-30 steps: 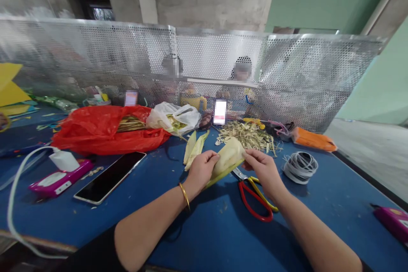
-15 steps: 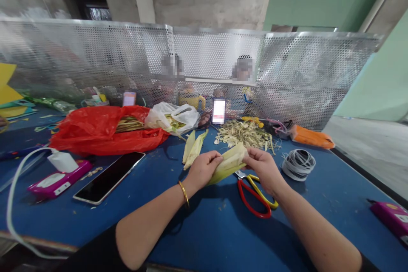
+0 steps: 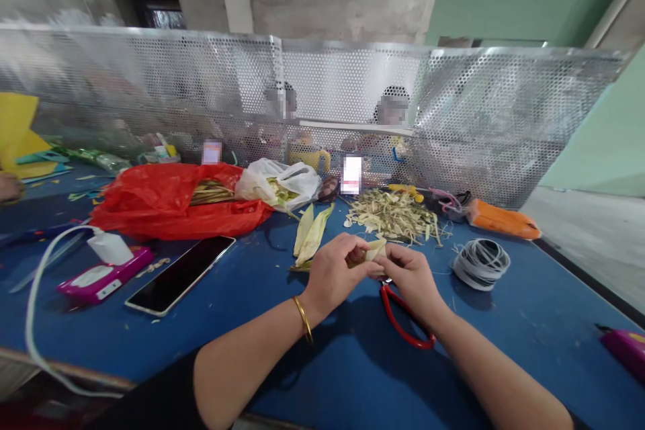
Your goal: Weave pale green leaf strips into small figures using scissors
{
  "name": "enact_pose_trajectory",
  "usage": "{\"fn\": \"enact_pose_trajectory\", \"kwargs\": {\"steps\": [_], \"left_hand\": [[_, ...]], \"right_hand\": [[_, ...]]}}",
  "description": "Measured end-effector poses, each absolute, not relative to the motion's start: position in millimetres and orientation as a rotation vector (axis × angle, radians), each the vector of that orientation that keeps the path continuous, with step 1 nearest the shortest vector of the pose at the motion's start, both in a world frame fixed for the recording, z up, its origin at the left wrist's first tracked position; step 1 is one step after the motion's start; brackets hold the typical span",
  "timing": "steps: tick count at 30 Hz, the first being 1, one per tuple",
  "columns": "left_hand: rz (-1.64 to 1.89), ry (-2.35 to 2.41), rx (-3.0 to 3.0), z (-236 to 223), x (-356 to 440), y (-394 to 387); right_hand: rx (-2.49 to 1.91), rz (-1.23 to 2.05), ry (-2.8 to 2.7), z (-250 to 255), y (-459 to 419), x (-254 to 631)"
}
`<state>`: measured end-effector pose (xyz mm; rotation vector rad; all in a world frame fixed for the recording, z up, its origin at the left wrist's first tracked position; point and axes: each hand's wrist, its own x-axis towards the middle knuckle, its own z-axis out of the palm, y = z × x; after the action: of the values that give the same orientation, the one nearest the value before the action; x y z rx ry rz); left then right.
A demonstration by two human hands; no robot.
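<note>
Between my two hands is a pale corn husk [image 3: 375,250], mostly covered by fingers. My left hand [image 3: 336,275], with a gold bangle at the wrist, is closed on it. From the other side my right hand [image 3: 410,279] pinches the same husk, close to the left fingertips. Under my right hand lie red-handled scissors [image 3: 403,322], partly hidden. Just beyond my left hand, loose corn husks [image 3: 312,235] rest on the blue table [image 3: 322,369]. A heap of shredded husk [image 3: 396,215] lies beyond my right hand.
To the left are a black phone [image 3: 181,275], a purple power strip [image 3: 105,279] with a white plug, and a red plastic bag [image 3: 151,201]. A white bag [image 3: 277,185] stands beside it. A wire coil [image 3: 481,264] sits right. A perforated metal screen [image 3: 353,87] closes the back.
The husk, held out lengthwise before, is now bunched between my hands. My left hand has turned and moved closer to my right. The view has shifted slightly.
</note>
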<state>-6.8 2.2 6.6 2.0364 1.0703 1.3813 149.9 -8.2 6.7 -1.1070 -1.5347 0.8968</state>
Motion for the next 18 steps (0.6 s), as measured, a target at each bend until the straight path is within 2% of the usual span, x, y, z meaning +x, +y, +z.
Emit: {"fn": "enact_pose_trajectory", "kwargs": {"steps": [3, 14, 18], "left_hand": [[1.400, 1.036, 1.926, 8.2, -8.5, 3.2], [1.630, 1.043, 1.971, 19.2, -10.8, -13.6], [1.715, 1.094, 1.727, 19.9, -13.8, -11.9]], "right_hand": [[-1.071, 1.018, -1.494, 9.1, -7.9, 150.1], [-1.270, 0.988, -1.061, 18.7, -6.4, 153.8], [-1.295, 0.940, -0.993, 21.9, -1.7, 161.5]]}}
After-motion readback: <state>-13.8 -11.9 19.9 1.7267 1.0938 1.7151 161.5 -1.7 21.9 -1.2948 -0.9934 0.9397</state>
